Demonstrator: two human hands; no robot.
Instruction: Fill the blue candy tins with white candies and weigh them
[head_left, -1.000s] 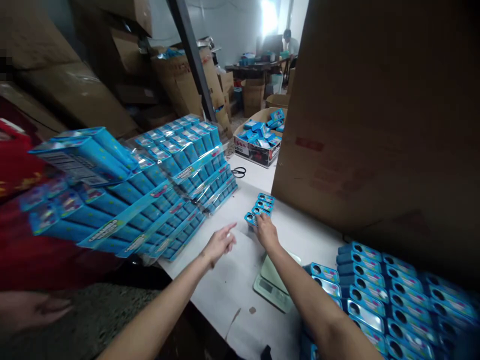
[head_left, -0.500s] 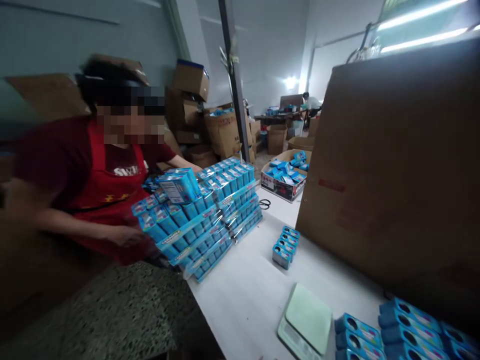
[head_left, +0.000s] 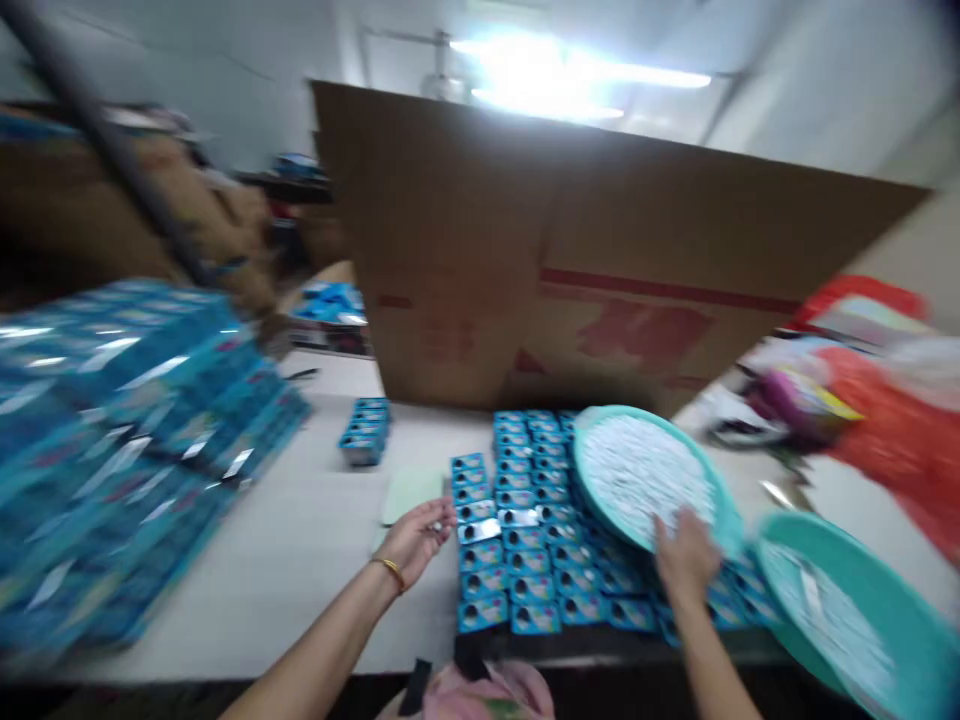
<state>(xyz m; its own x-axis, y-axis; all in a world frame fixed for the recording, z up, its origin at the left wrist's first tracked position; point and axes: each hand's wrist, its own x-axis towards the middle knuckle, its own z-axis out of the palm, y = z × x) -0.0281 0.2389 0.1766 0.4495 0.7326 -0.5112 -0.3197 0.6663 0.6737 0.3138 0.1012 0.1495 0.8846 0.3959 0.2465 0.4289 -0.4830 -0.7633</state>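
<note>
My left hand [head_left: 414,540], with a gold bracelet at the wrist, is turned palm up beside the rows of blue boxes [head_left: 480,555]. Its fingers are curled round what looks like a small white piece, too blurred to name. Just behind it lies a pale green kitchen scale [head_left: 412,492], partly covered. My right hand [head_left: 686,560] reaches over the near rim of a teal basin [head_left: 720,490] full of small white pieces [head_left: 645,465]. Its fingers look spread against the pieces, smeared by motion. The basin rests on top of more blue boxes.
A second teal basin [head_left: 900,590] with white pieces stands at the right. Wrapped stacks of blue boxes [head_left: 172,400] fill the left of the table. A short row of boxes [head_left: 365,430] stands behind. A large cardboard sheet [head_left: 480,250] walls off the back; red plastic bags [head_left: 885,400] lie right.
The view has swung right, from the co-worker in the red apron and the stacks to the table before me. Both my hands and the teal basins have come into view.
</note>
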